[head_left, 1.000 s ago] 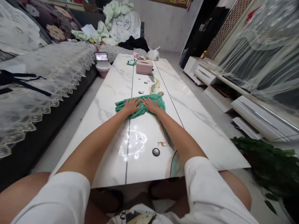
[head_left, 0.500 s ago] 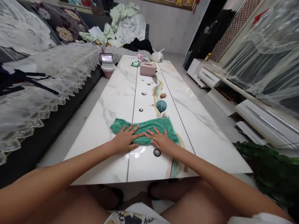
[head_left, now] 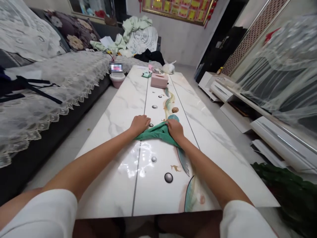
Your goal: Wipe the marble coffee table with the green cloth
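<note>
On the marble table (head_left: 119,109), near its middle strip, a green cloth (head_left: 158,133) is being pressed down, bunched into a narrow wedge between both hands. No legible brand or label is being shown; the gold-framed wall panel (head_left: 178,10) carries characters too small to be read, and one patch on the pink bin (head_left: 117,79) beside the sofa (head_left: 61,76) is blurred out.

The left hand (head_left: 140,124) is being held palm down, fingers curled and closed over the cloth's left end, knuckles raised, arm stretched straight forward from a white sleeve. The right hand (head_left: 175,129) is being held likewise, fingers bent and gripping the cloth's right end, wrist angled inward. The two hands are being kept near each other but apart, with cloth between them.

A wet sheen is being reflected on the table surface on the near side of the cloth. At the far end a pink tissue box (head_left: 159,80) is resting, with a white bag (head_left: 168,68) just behind it. Printed leaf and pebble motifs are being shown along the centre strip.
</note>
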`<state>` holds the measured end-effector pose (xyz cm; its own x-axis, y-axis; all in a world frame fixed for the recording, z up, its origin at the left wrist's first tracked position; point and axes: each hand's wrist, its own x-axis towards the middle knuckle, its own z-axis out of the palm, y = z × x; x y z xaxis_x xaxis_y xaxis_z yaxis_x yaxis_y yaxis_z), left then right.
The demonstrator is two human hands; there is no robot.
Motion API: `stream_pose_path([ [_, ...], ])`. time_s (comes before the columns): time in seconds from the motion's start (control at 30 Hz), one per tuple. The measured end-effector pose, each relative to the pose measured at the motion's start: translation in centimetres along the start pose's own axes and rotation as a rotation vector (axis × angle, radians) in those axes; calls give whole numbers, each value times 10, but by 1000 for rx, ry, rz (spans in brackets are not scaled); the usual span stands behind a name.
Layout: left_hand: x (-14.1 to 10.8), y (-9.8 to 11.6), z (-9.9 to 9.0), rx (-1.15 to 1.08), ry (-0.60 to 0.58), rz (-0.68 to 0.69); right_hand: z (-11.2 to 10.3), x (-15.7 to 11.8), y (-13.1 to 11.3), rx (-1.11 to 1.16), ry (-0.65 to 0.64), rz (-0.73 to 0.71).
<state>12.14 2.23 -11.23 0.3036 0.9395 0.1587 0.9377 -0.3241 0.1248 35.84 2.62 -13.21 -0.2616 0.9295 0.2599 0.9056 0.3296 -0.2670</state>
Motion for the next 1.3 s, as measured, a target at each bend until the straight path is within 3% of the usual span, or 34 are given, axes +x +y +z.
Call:
stream_pose_path([
  [0.1,-24,3,-14,-46,42,60,-21,8,7,168,113,225],
  [0.17,-40,6,-22,-91,16,117,-45,21,5,363,171,276],
  [0.23,-47,6,-28,-122,-35,80,-75,37,-2,574,153,209],
  [0.3,-42,1,-34,-127,-80,-15,-108,50,-11,705,53,105],
  [0.4,-16,-14,-59,-114,-84,-78,-158,66,-15,595,-37,-1],
  [0.47,5,-23,-94,-106,7,-91,-189,73,-12,378,53,-53],
  [0.6,32,-36,-196,-129,274,-79,-249,78,-11,5,330,-118],
  [0.7,21,-39,-258,-157,366,10,-283,59,-25,-240,375,-165],
  [0.77,-2,-40,-272,-159,388,102,-291,31,-34,-373,349,-195],
  [0.8,-17,-42,-270,-155,392,137,-287,13,-37,-414,316,-208],
  [0.87,-55,-47,-246,-159,303,217,-267,-34,-39,-446,190,-248],
  [0.97,-126,-51,-178,-250,21,410,-209,-119,-33,-415,-67,-371],
  [1.03,-177,-49,-127,-340,-160,448,-165,-176,-28,-374,-196,-446],
  [1.1,-225,-44,-84,-460,-257,380,-127,-223,-21,-334,-267,-453],
  [1.17,-263,-38,-55,-573,-283,278,-102,-254,-11,-289,-292,-384],
  [1.23,-288,-33,-43,-666,-267,165,-91,-268,1,-235,-262,-279],
  [1.3,-303,-28,-43,-727,-221,97,-94,-271,11,-143,-190,-219],
])
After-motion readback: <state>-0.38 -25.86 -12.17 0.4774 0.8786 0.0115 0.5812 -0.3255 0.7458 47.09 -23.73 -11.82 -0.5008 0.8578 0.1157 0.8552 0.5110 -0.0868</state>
